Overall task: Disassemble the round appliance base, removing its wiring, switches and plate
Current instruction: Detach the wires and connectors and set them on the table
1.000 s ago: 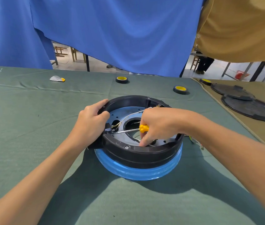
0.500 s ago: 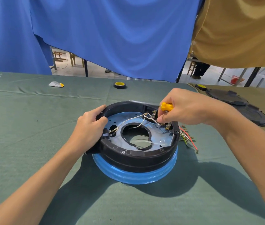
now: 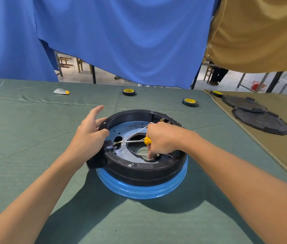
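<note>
Head view: bench (image 3: 25, 131) under green cloth, blue curtain (image 3: 121, 37) hanging behind it, tan cloth (image 3: 262, 32) upper right. Round appliance base (image 3: 139, 166) sits mid-bench, open side up, black ring housing on a blue lower band (image 3: 139, 191). Inside it, metal plate (image 3: 130, 126) with a large central hole and smaller holes around. Two black round covers (image 3: 260, 120) lie on the tan-covered surface to the right, well apart from the base.

Left hand (image 3: 88, 136) on the base's left rim: thumb hooked over the rim edge, palm against the outside wall, fingers spread loosely and lifted, not closed on anything. Black connector block (image 3: 109, 146) on the rim just beside that hand.

Right hand (image 3: 163, 138) over the plate, closed on a screwdriver (image 3: 139, 141) with yellow handle; shaft runs roughly level toward the left, tip near the connector block. One finger of that hand points down, touching the plate near the front rim by a loose white wire (image 3: 142, 154). Another white wire (image 3: 139, 130) runs across the plate up to the hand.

Two tape rolls (image 3: 129, 92) with yellow cores near the far bench edge, a third at the tan cloth's far corner. Small white and yellow scrap (image 3: 61, 91) far left.
</note>
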A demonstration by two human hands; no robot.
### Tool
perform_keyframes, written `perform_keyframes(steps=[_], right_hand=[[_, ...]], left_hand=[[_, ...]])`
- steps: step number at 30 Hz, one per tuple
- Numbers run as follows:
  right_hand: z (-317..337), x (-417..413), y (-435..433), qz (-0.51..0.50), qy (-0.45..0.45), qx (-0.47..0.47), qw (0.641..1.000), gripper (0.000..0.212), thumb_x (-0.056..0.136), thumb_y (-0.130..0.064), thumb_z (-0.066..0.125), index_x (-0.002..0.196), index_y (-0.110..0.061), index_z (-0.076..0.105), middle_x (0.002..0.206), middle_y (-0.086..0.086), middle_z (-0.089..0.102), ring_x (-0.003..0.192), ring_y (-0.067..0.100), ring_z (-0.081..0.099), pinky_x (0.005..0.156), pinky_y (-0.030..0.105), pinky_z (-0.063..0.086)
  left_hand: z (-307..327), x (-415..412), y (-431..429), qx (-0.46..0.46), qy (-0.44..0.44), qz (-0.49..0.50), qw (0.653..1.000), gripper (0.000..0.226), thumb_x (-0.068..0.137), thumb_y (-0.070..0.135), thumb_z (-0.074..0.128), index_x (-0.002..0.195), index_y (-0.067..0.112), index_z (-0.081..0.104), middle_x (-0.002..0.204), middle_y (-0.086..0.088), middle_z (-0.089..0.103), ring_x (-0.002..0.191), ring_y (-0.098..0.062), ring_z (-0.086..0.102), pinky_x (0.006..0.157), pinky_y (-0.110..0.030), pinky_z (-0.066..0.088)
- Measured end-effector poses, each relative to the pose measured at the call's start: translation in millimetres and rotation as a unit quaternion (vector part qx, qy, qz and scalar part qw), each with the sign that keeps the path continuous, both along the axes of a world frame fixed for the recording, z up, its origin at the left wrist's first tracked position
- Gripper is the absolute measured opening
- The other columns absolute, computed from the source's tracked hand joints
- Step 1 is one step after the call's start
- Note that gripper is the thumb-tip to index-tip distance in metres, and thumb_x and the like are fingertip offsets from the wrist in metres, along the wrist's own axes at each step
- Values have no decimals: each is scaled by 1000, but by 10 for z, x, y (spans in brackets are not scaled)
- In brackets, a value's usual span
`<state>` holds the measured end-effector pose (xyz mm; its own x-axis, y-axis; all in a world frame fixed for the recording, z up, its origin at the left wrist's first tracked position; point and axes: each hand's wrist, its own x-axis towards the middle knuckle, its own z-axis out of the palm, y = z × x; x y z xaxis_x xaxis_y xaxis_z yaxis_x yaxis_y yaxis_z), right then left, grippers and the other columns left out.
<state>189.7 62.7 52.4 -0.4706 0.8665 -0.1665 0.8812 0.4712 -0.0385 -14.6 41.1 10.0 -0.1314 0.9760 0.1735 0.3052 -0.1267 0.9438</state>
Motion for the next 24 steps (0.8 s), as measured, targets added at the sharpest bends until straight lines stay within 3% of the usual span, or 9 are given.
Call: perform_keyframes(steps=[5, 10, 12, 14, 16, 19, 21, 24], right_hand=[[139, 18, 1, -47, 53, 57, 996, 27, 74, -17, 65, 58, -14, 43, 54, 2, 45, 52, 21, 41, 46, 27, 29], [552, 120, -113, -52, 67, 13, 996, 34, 70, -22, 72, 53, -13, 44, 41, -5, 33, 43, 16, 32, 45, 23, 22], [694, 264, -157, -47, 101, -8, 994, 33, 73, -28, 74, 60, -5, 54, 43, -5, 33, 42, 13, 30, 44, 23, 23], [758, 457, -170, -61, 196, -14, 979, 38, 77, -27, 75, 73, 6, 57, 52, 2, 31, 48, 15, 28, 47, 26, 22], [699, 656, -155, -95, 261, 25, 960, 41, 79, -25, 74, 82, 12, 57, 53, 4, 28, 50, 17, 26, 50, 28, 21], [396, 912, -101, -189, 274, 83, 939, 37, 82, -23, 71, 73, 9, 58, 46, -1, 32, 41, 13, 27, 45, 22, 26], [141, 1037, -41, -246, 277, 97, 924, 45, 83, -20, 70, 53, -4, 41, 47, 1, 32, 42, 14, 27, 39, 22, 24], [-192, 1156, 41, -294, 242, 107, 919, 52, 83, -20, 68, 48, -16, 30, 50, 7, 36, 56, 23, 33, 49, 30, 25]], left_hand=[[48, -66, 4, -5, 4, -2, 1000, 76, 88, -5, 51, 141, 45, 29, 131, -1, 56, 92, -21, 68, 78, -54, 56], [35, -69, 5, -1, 21, 12, 1000, 75, 89, -5, 48, 143, 42, 26, 132, -1, 56, 87, -22, 68, 73, -53, 57], [8, -52, 4, 5, 27, 14, 1000, 72, 89, -4, 46, 142, 41, 28, 133, -1, 55, 87, -24, 68, 70, -53, 57], [-19, -38, 22, 9, 23, 22, 999, 70, 88, -4, 45, 141, 39, 29, 132, 0, 56, 90, -21, 67, 68, -50, 58], [-41, -24, 44, 12, 22, 28, 999, 69, 88, -4, 45, 141, 36, 30, 130, 2, 57, 94, -17, 65, 66, -43, 58], [-64, 15, 65, 18, 24, 37, 999, 66, 87, -3, 44, 140, 34, 34, 124, 6, 60, 94, -13, 63, 67, -38, 57], [-74, 44, 75, 20, 19, 42, 999, 63, 87, -2, 44, 139, 33, 36, 121, 7, 61, 93, -14, 63, 71, -42, 58], [-87, 60, 93, 21, 7, 43, 999, 61, 87, -3, 45, 136, 34, 39, 121, 7, 61, 90, -16, 64, 69, -44, 58]])
